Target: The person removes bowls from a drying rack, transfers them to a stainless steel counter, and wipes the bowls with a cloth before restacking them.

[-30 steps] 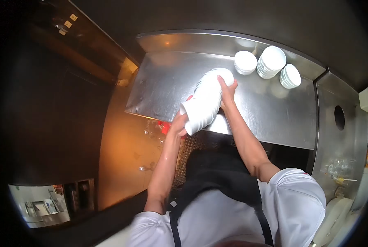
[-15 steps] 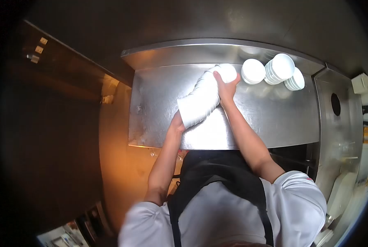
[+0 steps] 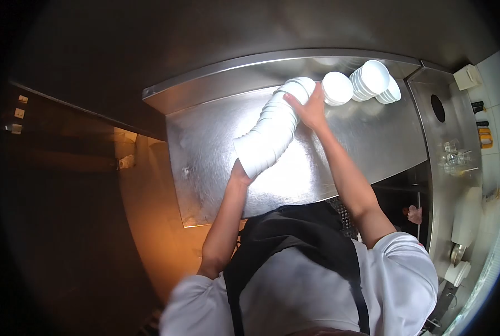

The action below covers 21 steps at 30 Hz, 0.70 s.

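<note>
A long, curved stack of nested white bowls [image 3: 269,126] lies tilted between my hands above the steel counter. My left hand [image 3: 239,172] holds its near, lower end, with the fingers hidden inside the last bowl's opening. At the far end my right hand [image 3: 312,109] grips the side of the stack, thumb on the near side and fingers toward the right. Just right of that hand stands a short stack of white bowls [image 3: 337,88]. Beside it are a taller bowl stack [image 3: 370,81] and a third bowl stack [image 3: 392,91] partly behind it.
The steel counter [image 3: 205,162] has a raised back ledge [image 3: 222,84]. To the right, a side counter [image 3: 423,117] has a round dark hole [image 3: 438,108] and clear glasses [image 3: 453,157]. A white container [image 3: 467,77] sits at its far end.
The camera view has turned, so the counter appears tilted. Both hands still hold the long stack, whose far end is now close against the standing bowls on the right.
</note>
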Available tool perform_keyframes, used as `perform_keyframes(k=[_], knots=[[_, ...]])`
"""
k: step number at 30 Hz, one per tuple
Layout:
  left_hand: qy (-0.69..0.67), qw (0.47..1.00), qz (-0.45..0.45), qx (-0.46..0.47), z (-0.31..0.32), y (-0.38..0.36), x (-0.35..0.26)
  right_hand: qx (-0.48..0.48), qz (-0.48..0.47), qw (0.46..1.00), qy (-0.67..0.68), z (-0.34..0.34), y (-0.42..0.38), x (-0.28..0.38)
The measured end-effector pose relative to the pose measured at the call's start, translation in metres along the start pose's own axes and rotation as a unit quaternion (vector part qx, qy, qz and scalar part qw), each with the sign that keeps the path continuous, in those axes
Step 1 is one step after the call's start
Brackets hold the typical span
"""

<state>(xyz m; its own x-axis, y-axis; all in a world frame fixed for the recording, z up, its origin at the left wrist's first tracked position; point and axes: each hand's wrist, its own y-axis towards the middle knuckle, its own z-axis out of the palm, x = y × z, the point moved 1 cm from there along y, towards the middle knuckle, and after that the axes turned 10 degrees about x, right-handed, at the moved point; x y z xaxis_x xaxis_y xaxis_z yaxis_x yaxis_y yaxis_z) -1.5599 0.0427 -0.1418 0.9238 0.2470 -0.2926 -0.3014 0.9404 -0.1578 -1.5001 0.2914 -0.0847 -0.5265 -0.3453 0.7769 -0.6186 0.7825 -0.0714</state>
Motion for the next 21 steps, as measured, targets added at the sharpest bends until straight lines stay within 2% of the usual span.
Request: perform_keyframes(k=[1, 7, 10, 12, 15, 18, 21], knots=[[0.008, 1.0, 0.0, 0.003, 0.007, -0.001, -0.002, -0.007, -0.023, 0.999, -0.033, -0.002, -0.008, 0.006], [0.024, 1.0, -0.008, 0.018, 0.038, -0.006, -0.025, 0.116, -0.125, 0.958, -0.231, -0.024, -0.021, 0.033], [0.02, 0.999, -0.011, 0.025, 0.055, -0.008, -0.035, 0.155, -0.104, 0.958, -0.219, -0.031, -0.011, 0.045], [0.006, 1.0, -0.018, 0.019, 0.069, -0.011, -0.039, 0.149, -0.131, 0.952, -0.233, -0.031, -0.009, 0.041], [0.004, 0.998, -0.05, 0.047, 0.057, -0.009, -0.039, 0.12, -0.15, 0.942, -0.274, -0.026, -0.013, 0.035], [-0.171, 0.979, -0.096, 0.063, 0.055, -0.01, -0.038, 0.062, -0.165, 0.951, -0.255, -0.021, -0.012, 0.026], [-0.129, 0.987, -0.092, 0.025, 0.043, -0.01, -0.031, 0.034, -0.172, 0.949, -0.264, -0.017, 0.0, 0.023]])
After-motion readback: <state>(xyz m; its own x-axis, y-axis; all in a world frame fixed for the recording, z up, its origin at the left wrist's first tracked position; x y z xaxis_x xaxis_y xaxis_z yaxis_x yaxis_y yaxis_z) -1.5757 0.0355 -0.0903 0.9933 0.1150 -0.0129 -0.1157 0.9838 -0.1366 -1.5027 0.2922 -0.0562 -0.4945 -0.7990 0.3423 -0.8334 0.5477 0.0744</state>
